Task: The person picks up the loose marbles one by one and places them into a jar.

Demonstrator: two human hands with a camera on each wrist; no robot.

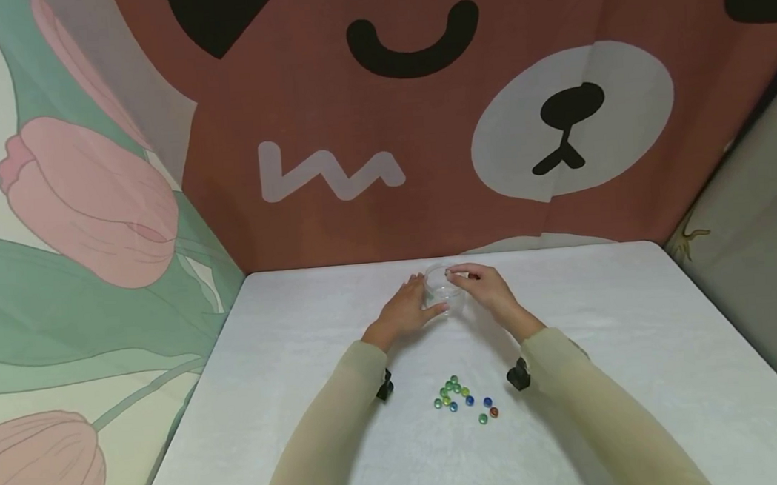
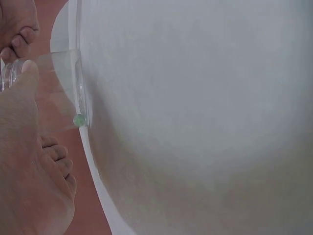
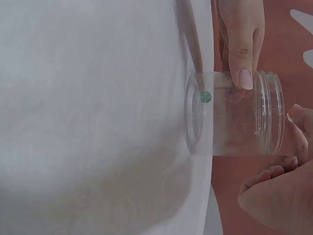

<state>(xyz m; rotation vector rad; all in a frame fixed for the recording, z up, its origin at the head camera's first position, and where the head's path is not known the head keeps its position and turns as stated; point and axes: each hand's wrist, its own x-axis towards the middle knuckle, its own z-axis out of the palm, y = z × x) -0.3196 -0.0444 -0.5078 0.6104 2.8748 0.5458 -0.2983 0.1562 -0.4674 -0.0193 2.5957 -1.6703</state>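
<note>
A clear plastic jar with a threaded mouth stands upright near the table's back edge. One green marble lies at its bottom. My left hand holds the jar from the left, thumb in front and fingers behind. At the jar's mouth is my right hand, thumb and forefinger together over the rim. A small marble shows between those fingertips, mostly covered by them. In the right wrist view the right hand's fingertips are just off the threaded rim.
Nearer the front of the white-covered table, several loose marbles, among them a green marble, a blue marble and a red marble, lie between my forearms. A brown printed cloth hangs right behind the back edge.
</note>
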